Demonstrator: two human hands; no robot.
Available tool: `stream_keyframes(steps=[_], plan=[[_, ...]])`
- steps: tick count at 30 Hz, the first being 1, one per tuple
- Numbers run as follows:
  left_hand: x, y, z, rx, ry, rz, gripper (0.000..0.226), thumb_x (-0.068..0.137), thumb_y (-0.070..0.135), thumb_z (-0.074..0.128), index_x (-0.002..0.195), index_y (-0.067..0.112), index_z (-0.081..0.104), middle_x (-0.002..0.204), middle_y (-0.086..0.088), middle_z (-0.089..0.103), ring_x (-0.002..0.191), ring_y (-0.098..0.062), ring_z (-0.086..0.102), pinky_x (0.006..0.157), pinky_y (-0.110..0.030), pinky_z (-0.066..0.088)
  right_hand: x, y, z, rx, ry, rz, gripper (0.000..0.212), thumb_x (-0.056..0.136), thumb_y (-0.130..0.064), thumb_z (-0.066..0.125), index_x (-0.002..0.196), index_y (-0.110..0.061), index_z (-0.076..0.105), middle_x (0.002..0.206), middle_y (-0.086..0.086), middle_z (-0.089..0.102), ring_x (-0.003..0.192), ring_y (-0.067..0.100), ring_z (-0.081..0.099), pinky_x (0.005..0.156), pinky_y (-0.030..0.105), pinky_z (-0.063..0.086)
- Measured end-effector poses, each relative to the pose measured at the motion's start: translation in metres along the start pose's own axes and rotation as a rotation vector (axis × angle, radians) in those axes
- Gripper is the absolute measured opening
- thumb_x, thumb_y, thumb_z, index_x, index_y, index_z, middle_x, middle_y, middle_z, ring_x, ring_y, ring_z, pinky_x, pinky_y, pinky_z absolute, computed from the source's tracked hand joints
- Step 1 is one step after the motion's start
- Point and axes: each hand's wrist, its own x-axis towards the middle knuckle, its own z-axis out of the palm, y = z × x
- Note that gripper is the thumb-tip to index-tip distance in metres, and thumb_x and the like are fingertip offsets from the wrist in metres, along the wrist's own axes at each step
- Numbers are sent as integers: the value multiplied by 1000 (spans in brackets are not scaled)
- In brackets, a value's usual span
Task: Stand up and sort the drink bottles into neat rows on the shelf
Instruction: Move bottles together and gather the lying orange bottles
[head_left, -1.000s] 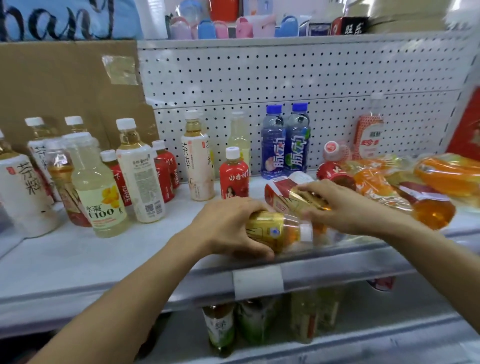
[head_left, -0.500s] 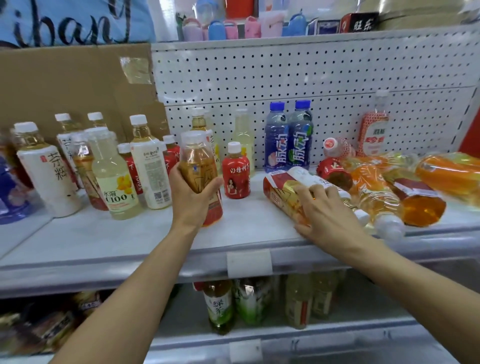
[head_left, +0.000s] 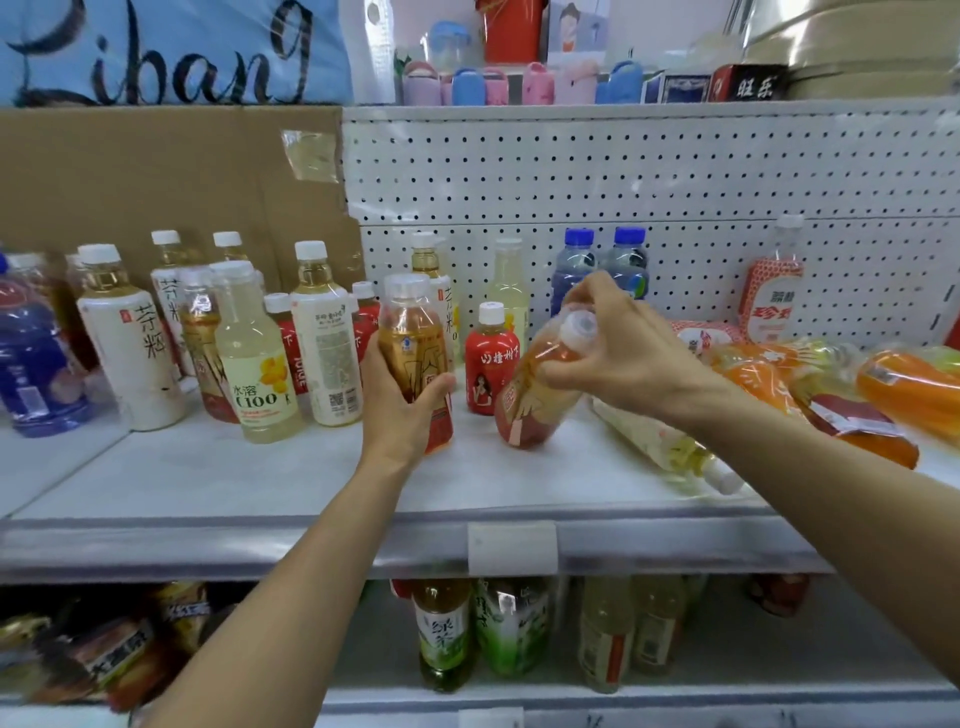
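Mid-sort on the shelf (head_left: 291, 483): left hand (head_left: 402, 402) gripping an upright amber tea bottle (head_left: 413, 353); right hand (head_left: 618, 353) grasping a tilted matching bottle (head_left: 535, 395) by its cap. Next, probably: righting it alongside.

Both hands, left (head_left: 402, 400) and right (head_left: 621, 353), curled, gripping.

On the shelf (head_left: 260, 483) my left hand (head_left: 400, 400) holds an upright tea bottle (head_left: 413, 348). Just right of it, my right hand (head_left: 618, 353) grips a tilted bottle (head_left: 540, 389) by its neck, base on the shelf. Between and behind them stands a small bottle (head_left: 491, 364). Upright bottles (head_left: 260, 358) crowd the left; fallen bottles (head_left: 852, 395) lie at right.
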Motion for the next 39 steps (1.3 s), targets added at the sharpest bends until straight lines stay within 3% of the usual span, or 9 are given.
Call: stream_keyframes(steps=[6, 14, 17, 22, 24, 28, 34, 36, 39], plan=[[4, 1, -1, 17, 17, 30, 91, 85, 23, 75, 154, 32, 16, 151, 3, 33, 136, -9, 33, 111, -35, 30, 59, -1, 25, 233, -24, 65, 58, 80, -30, 76, 126, -13, 45, 99, -3, 60, 91, 12, 61, 69, 19, 51], [3, -7, 0, 111, -2, 74, 101, 92, 20, 66, 154, 39, -10, 164, 11, 1, 151, -18, 9, 120, -55, 20, 79, 7, 50, 277, 4, 78, 63, 83, -41, 73, 134, -15, 44, 115, 0, 61, 102, 14, 60, 82, 29, 56], [-5, -4, -1, 181, 9, 240, 100, 92, 15, 64, 155, 37, -11, 163, 15, -10, 152, -11, -5, 122, -49, 13, 66, 10, 57, 308, 30, 73, 57, 89, -38, 66, 137, -18, 42, 123, -1, 61, 106, 10, 56, 72, 13, 45], [-11, 4, 4, 432, 64, 594, 86, 90, 14, 69, 157, 10, 16, 166, -4, 5, 153, -14, -3, 125, -36, 4, 40, 34, 36, 208, -119, 73, 48, 96, -23, 58, 142, -20, 45, 133, -1, 59, 115, 10, 55, 99, 29, 44], [-16, 14, 12, 438, -25, 707, 79, 89, 13, 68, 155, 12, 24, 164, -3, 15, 153, -14, 5, 124, -37, 9, 30, 49, 16, 148, -133, 97, 39, 96, -25, 59, 134, -21, 56, 125, -5, 63, 112, 10, 57, 93, 26, 43], [-33, 44, 45, 415, -399, 862, 70, 88, 14, 67, 150, 19, 35, 158, 4, 30, 148, -5, 18, 120, -18, 14, 22, 88, -26, -9, -140, 196, 36, 94, -29, 61, 129, -22, 59, 123, -5, 62, 107, 11, 57, 93, 31, 46], [-36, 67, 122, 711, -818, 983, 87, 89, 2, 59, 157, 31, 11, 165, 10, 4, 151, -10, -2, 124, -37, 8, 26, 144, -41, -229, -259, 339, 45, 93, -35, 61, 133, -15, 54, 129, 8, 60, 112, 23, 58, 96, 38, 50], [-31, 72, 141, 842, -920, 986, 83, 89, 14, 65, 156, 30, 18, 165, 8, 9, 151, -11, 2, 123, -39, 5, 29, 156, -35, -316, -310, 351, 42, 93, -40, 59, 124, -12, 56, 121, 10, 64, 103, 24, 60, 88, 35, 51], [-25, 73, 158, 899, -968, 942, 80, 81, 19, 76, 149, 27, 34, 156, 5, 32, 145, -16, 24, 120, -38, 18, 38, 168, -28, -349, -387, 373, 44, 91, -55, 54, 108, -13, 56, 105, 5, 64, 88, 20, 58, 74, 31, 47]])
